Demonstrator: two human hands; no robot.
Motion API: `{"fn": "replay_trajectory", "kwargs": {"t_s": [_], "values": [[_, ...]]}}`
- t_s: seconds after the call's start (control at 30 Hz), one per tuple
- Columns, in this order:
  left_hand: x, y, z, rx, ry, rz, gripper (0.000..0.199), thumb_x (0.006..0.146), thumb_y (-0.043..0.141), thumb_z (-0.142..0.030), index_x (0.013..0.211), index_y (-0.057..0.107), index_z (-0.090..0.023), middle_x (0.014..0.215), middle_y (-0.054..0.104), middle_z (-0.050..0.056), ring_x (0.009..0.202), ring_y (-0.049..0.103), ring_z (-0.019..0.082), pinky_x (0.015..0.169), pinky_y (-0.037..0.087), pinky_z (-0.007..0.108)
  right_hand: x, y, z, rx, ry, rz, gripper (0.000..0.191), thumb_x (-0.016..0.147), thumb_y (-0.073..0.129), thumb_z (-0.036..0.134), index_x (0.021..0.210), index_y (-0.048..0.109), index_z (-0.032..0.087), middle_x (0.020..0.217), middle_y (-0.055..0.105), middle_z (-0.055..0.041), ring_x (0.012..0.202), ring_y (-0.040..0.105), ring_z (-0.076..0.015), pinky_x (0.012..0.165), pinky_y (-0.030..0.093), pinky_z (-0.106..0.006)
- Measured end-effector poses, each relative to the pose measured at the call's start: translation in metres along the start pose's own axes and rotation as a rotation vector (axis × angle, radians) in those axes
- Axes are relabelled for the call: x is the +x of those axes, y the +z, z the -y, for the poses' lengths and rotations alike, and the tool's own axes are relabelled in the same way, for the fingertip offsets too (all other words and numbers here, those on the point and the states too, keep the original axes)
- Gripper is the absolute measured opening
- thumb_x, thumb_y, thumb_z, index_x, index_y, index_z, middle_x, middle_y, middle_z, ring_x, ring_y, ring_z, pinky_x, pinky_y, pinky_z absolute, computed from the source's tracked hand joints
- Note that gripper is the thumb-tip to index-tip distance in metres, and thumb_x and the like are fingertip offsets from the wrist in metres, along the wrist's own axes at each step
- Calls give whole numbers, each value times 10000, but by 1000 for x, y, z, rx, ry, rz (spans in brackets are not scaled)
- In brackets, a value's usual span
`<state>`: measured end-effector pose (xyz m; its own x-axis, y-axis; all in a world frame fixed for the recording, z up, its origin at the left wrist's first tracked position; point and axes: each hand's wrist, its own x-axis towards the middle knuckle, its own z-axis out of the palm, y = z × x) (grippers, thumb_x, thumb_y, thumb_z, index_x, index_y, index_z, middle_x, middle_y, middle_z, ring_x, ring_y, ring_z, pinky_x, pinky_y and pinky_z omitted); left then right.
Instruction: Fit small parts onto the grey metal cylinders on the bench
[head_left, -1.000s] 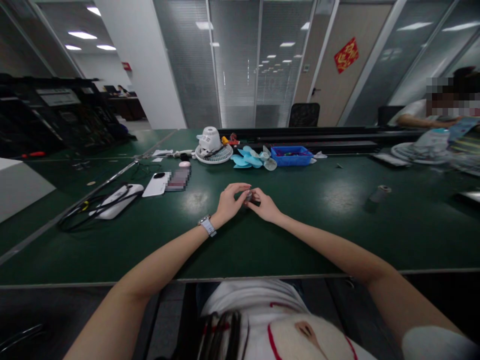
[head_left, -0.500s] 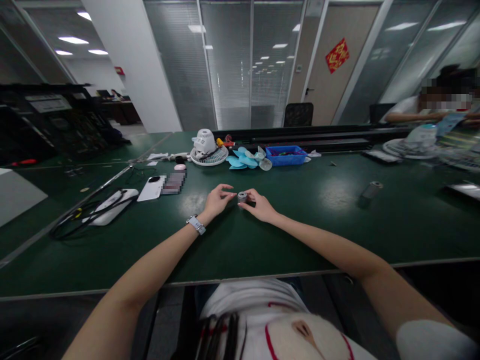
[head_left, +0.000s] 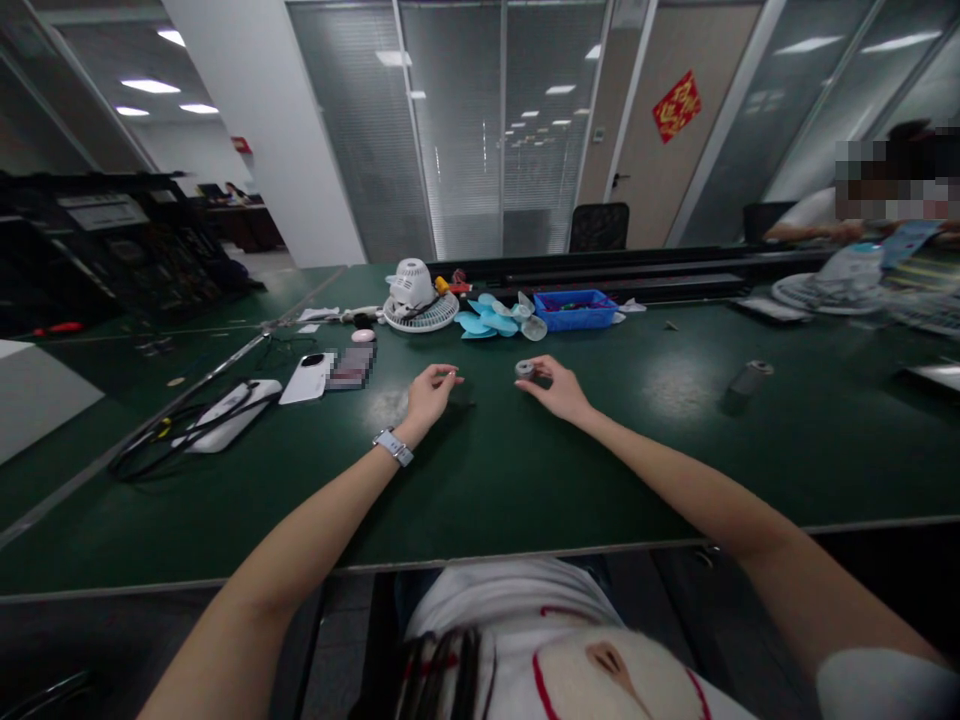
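Over the green table (head_left: 525, 500), I see the right hand (head_left: 559, 388) pinching a grey cylinder (head_left: 524, 370). Left hand (head_left: 429, 398) nearly closed; contents, I cannot tell.

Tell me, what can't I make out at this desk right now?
All in the head view:
- Left hand: anything between its fingertips is too small to tell.
- Grey part: the right hand hides part of its side.
- Blue tray: its front wall hides the bottom; the visible contents are too small to identify.
- White box: cut off by the left edge.
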<state>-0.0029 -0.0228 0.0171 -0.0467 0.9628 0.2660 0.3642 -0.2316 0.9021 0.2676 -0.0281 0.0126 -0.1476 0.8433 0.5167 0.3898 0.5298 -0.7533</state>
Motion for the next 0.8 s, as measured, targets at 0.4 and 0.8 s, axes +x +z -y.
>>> {"fn": "replay_trajectory", "kwargs": {"t_s": [0.4,0.8], "values": [[14,-5,17,39,-58,-124,235,866,578,-327,1037,658,-188,719,728,32,639,671,158,633,492,249,4,-168,-119,-597,626,-725,404,773,670,345,1100,514,167,1015,674,-147,986,649,-310,913,483,-485],[7,-4,7,63,-57,-127,193,860,597,-326,991,664,-203,671,710,8,624,671,171,623,473,255,4,-20,15,-594,-192,99,476,942,533,419,1382,547,236,1552,399,-135,1435,358,-313,1148,292,-557]]}}
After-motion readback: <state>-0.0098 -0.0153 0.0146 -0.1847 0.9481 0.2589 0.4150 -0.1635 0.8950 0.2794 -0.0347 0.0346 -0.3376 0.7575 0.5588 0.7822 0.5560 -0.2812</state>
